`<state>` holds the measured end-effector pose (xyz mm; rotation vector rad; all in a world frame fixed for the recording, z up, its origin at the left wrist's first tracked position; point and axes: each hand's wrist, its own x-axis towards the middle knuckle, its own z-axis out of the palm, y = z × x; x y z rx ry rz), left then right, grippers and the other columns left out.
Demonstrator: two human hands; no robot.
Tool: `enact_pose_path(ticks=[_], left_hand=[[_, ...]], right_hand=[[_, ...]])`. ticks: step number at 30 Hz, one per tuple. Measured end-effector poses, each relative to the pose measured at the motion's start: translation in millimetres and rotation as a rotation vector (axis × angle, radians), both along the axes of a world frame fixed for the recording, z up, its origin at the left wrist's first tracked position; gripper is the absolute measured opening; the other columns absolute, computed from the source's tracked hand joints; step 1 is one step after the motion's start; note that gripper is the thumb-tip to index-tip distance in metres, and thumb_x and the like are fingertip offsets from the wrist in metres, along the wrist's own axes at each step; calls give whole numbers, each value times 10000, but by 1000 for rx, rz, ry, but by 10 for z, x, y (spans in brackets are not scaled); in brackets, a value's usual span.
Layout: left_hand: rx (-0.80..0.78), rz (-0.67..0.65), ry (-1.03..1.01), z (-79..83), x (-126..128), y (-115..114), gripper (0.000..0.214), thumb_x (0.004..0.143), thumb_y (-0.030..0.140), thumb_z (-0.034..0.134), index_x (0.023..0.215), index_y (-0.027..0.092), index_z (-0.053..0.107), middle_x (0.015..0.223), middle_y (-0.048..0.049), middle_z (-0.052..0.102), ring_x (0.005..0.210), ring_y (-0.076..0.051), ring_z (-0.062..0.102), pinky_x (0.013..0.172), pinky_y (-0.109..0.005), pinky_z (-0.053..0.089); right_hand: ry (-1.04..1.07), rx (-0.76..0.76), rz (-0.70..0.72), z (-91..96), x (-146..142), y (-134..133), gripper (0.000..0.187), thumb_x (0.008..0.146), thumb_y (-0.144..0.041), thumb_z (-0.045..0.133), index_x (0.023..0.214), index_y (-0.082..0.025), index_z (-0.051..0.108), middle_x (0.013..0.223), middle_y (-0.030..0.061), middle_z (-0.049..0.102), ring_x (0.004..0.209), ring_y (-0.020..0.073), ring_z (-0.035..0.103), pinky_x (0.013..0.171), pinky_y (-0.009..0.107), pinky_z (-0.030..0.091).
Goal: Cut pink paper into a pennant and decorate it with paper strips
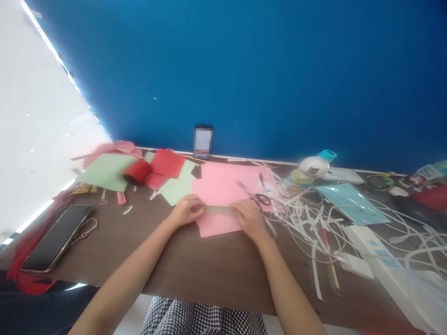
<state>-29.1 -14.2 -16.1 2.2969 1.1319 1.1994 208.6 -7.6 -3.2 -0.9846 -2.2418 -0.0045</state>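
Between my two hands stretches a narrow grey-green paper strip [219, 211], held level over pink paper [218, 226]. My left hand [186, 210] pinches its left end, with the thumb and fingers closed. The right end is gripped by my right hand [248, 216], its fingers bent over the strip. Part of each end is hidden under the fingers. Scissors [260, 200] with dark handles lie on the pink paper just beyond my right hand.
To the left are green paper [106, 171], a red roll [137, 172], red paper [167, 163] and a phone [57, 238]. On the right stand a bottle [312, 166] and a power strip [375, 253], among tangled white cables and paper scraps. A small framed device [203, 141] leans against the blue wall.
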Motion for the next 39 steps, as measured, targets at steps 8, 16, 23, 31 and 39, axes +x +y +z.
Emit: enact_pose_path(ticks=[8,16,23,31,39], left_hand=[[-160,255,-172,9,-122,48,138,738,169,497,721,179,634,756,-41,646,708,-148,584,638,-269,463],[-572,52,-652,86,156,-52,595,712,257,617,1216,206,304,830,-23,600,726,-121,606,716,-284,477],[-559,44,-734,55,170,-59,295,751,264,566,855,220,293,672,57,544,580,-75,544,584,-213,430],[-400,98,-539,31,171,-75,45,789,217,471,789,179,495,768,0,530,656,-99,537,646,-248,455],[-313,186,-411,-3,165,-79,202,807,216,455,826,185,654,722,-25,570,640,-116,538,620,-258,456]], right_hand=[[181,-75,-191,-39,166,75,211,855,-221,405,777,-192,599,763,54,639,759,199,560,733,342,396],[509,-478,-192,-30,-225,-75,183,808,-313,461,827,-188,593,779,44,645,720,176,588,614,269,452],[341,-467,-87,-56,-269,-119,84,762,-285,539,792,-211,566,772,22,611,653,150,548,623,275,456],[280,-438,-25,-51,-248,-150,164,836,-281,439,892,-222,582,857,40,648,755,176,600,720,313,458],[568,-596,-31,-62,-303,-134,133,815,-279,437,852,-196,533,789,36,611,743,167,594,638,275,479]])
